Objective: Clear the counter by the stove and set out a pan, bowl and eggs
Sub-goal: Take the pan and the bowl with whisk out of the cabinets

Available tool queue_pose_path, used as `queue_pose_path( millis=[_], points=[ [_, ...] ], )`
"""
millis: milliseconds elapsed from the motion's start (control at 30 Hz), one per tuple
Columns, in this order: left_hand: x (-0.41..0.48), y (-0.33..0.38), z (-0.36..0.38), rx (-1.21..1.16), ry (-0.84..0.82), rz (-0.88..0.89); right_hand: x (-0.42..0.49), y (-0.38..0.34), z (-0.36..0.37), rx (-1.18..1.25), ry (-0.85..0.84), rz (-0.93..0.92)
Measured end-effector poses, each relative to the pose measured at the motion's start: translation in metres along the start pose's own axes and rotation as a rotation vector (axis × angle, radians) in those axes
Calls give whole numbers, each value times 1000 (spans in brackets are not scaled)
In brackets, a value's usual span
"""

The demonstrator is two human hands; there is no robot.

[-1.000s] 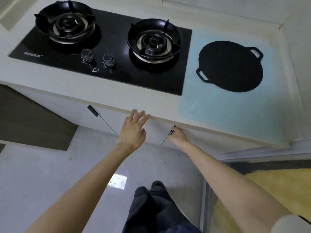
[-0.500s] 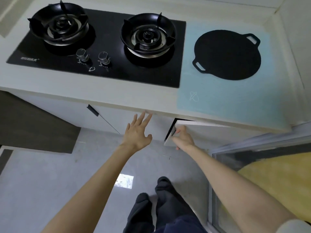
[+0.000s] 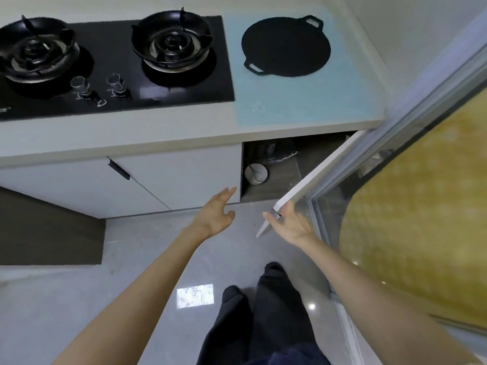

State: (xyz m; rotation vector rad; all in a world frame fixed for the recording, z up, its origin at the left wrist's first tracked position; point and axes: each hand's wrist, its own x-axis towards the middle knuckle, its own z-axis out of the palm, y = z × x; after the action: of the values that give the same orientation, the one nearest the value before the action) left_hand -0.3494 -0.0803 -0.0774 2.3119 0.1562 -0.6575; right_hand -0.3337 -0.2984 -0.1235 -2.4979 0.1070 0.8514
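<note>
A flat black pan (image 3: 286, 46) with two loop handles lies on a light blue mat (image 3: 303, 101) on the counter, right of the stove. Below it a white cabinet door (image 3: 313, 180) stands swung wide. Inside the cabinet sits a white bowl (image 3: 256, 173) with a thin utensil in it, and behind it a dark pot (image 3: 274, 152), partly hidden. My right hand (image 3: 290, 223) is open, fingers spread, at the door's lower outer corner. My left hand (image 3: 217, 213) hovers open in front of the closed door beside the opening. No eggs are visible.
A black two-burner gas stove (image 3: 113, 61) with two knobs fills the counter's left. A closed cabinet door with a dark handle (image 3: 120, 169) is under it. A glass sliding door frame (image 3: 395, 127) stands right, behind the cabinet door. My dark-trousered legs (image 3: 263, 312) are on the grey floor.
The cabinet door has swung from shut to wide open, showing the bowl and pot inside. My right hand went from gripping the door edge to open at its corner. The view has moved back.
</note>
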Motion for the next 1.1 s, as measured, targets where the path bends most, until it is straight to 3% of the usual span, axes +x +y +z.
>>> queue_pose_path(
  millis=[567,1100],
  points=[
    [-29,101,116,114,-20,75,-75,151,-43,-171,184,142],
    [-27,183,216,82,-51,50,-87,279,-118,-90,274,300]
  ],
)
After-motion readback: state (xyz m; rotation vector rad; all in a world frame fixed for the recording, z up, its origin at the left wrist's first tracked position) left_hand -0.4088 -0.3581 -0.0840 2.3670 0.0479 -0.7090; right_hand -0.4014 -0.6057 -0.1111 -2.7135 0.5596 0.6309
